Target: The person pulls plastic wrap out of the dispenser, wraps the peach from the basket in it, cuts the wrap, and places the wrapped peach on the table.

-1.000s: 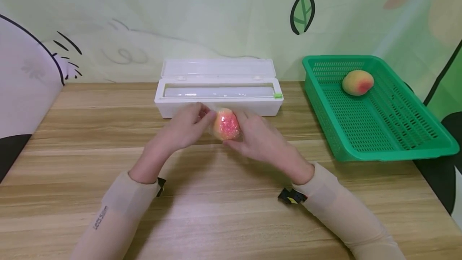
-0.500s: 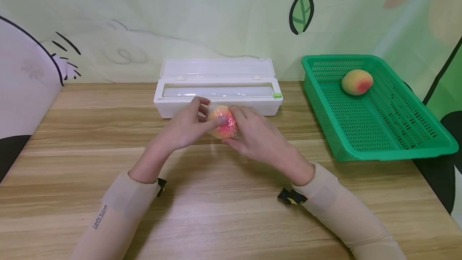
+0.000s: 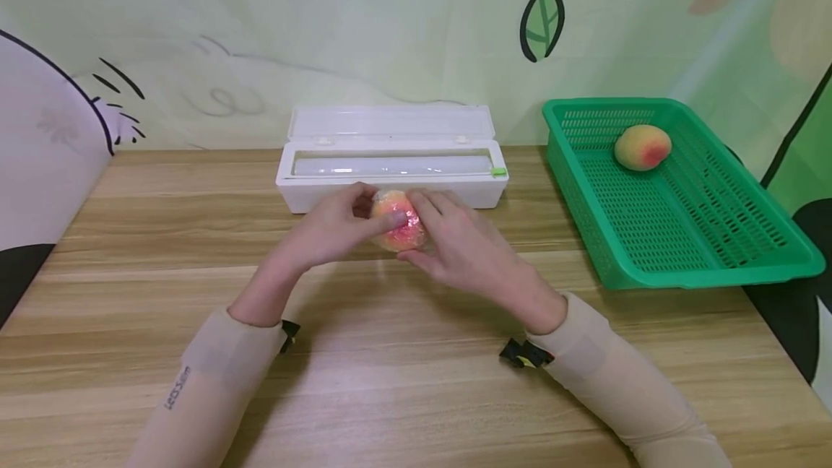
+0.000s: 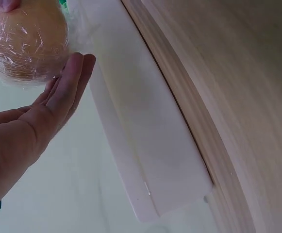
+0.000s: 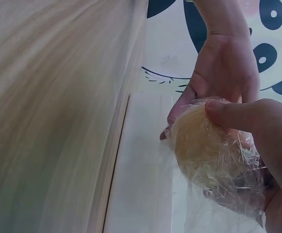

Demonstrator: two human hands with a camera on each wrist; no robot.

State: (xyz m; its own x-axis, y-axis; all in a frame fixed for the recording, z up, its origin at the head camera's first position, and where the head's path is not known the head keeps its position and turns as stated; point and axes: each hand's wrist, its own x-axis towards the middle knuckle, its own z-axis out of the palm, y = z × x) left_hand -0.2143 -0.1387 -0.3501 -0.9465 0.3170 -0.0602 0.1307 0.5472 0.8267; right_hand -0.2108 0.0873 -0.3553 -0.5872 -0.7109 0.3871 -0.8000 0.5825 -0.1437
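A peach (image 3: 401,238) wrapped in clear cling film is held between both hands above the table. My left hand (image 3: 328,228) holds it from the left, thumb across its front and fingers behind. From the right, my right hand (image 3: 464,245) grips it with fingers over the upper side and thumb below. In the left wrist view, left fingertips touch the underside of the peach (image 4: 31,41). Crumpled film bunches around the peach (image 5: 196,141) in the right wrist view, with the right thumb (image 5: 228,112) pressing on it.
Just behind the hands stands a white cling film dispenser (image 3: 304,197), lid (image 3: 390,123) up, with a film roll (image 3: 396,165) inside and a green slider (image 3: 498,172) at its right end. A green basket (image 3: 715,279) at the right holds another peach (image 3: 642,148).
My left thumb has come onto the front of the wrapped peach, and the left fingers have moved behind it. The peach has shifted slightly left. My right hand keeps its grip.
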